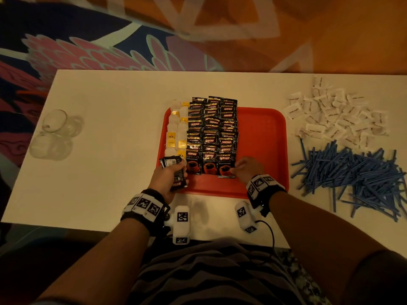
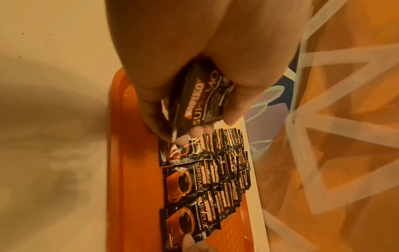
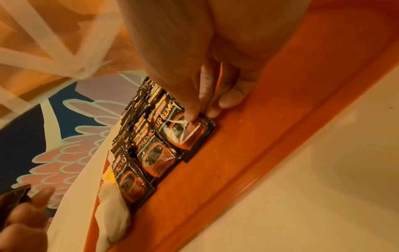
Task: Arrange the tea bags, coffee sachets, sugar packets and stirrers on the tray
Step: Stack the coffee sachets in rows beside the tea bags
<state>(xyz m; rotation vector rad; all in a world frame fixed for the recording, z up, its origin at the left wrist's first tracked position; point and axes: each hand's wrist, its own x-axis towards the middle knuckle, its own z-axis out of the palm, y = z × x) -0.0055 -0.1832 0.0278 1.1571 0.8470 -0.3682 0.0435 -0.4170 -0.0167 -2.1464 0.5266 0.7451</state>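
left hand [image 1: 167, 177] is gripping a small stack of black coffee sachets [image 1: 175, 172] at the red plastic tray's [image 1: 263, 137] near-left corner on the white tabletop [image 1: 105, 133], while right hand [image 1: 247, 169] fingertip presses the nearest sachet [image 1: 225, 167] of the third row flat, other fingers curled under.

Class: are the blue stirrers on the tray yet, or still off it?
Off it. The blue stirrers lie heaped on the table, right of the red tray.
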